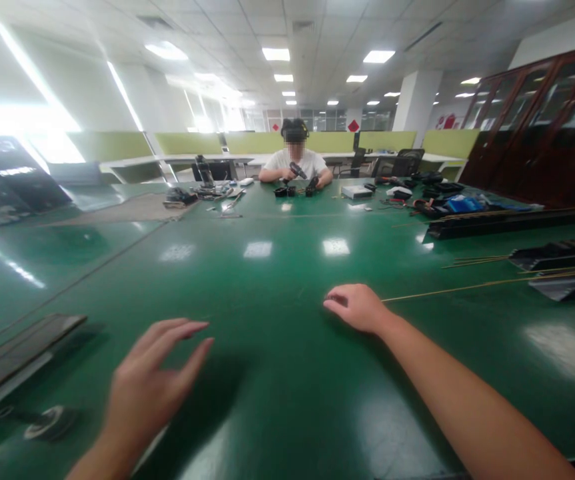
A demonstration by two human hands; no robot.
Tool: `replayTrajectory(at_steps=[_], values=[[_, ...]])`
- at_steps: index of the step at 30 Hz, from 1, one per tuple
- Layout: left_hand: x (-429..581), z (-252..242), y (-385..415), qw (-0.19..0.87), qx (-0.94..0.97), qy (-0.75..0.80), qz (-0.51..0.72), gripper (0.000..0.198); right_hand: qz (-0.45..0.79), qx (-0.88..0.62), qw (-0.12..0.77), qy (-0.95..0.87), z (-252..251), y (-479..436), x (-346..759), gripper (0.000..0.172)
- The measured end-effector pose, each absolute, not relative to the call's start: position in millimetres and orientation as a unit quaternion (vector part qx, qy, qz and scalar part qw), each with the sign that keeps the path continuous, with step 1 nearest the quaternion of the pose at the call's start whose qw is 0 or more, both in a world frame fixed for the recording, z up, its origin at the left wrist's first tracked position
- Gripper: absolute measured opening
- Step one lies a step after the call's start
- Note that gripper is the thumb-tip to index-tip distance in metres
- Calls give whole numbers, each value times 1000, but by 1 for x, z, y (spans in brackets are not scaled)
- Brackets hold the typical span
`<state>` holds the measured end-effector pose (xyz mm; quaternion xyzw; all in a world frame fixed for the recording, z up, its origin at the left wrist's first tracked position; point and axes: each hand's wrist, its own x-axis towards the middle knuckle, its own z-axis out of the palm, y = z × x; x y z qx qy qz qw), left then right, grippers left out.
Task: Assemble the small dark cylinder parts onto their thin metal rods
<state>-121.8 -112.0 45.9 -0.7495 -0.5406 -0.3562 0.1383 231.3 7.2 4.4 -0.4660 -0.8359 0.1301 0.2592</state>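
Your left hand (150, 380) is over the near left part of the green table (277, 300), fingers spread from the thumb, wide gap, nothing in it. Slight blur. Whether it touches the tabletop, can't tell. Nearest to it, lower left: a round-ended dark part (50, 423), blurred, and beyond that a long flat panel (22, 353) lying at a slant.

Your right hand (357, 305) is low over the middle of the table, fingers curled, thumb tip close to the forefinger. Something small and dark shows at the fingertips; can't tell what it is, or if you're pinching it. Thin yellow rod (442, 293): it's on the right side, running from just behind your right hand out to the dark angled pieces (567, 257) by the right edge. Its near end is hidden by the hand, so can't tell if you grip it. More thin rods (482, 260) stick out near those pieces.

Farther back on the right, a long black channel (502, 223), with a blue item (466, 203) just behind it. White box (356, 192) near the far edge. Across from you, a co-worker (312, 163) in a white top sits holding a power drill (298, 170).
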Motion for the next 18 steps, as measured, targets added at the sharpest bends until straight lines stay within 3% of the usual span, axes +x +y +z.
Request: replayTrajectory(at_steps=[3, 7, 14, 18], values=[[-62, 37, -69, 62, -844, -440, -299, 30, 128, -457, 258, -842, 6, 7, 231, 29], [11, 26, -22, 77, -901, -362, -228, 45, 121, -443, 249, -853, 7, 6, 230, 29], [47, 16, 4, 86, -915, -328, -217, 16, 136, -434, 254, -854, 7, 6, 231, 27], [29, 20, -5, 37, -901, -346, -259, 23, 158, -421, 264, -854, 10, 4, 231, 28]])
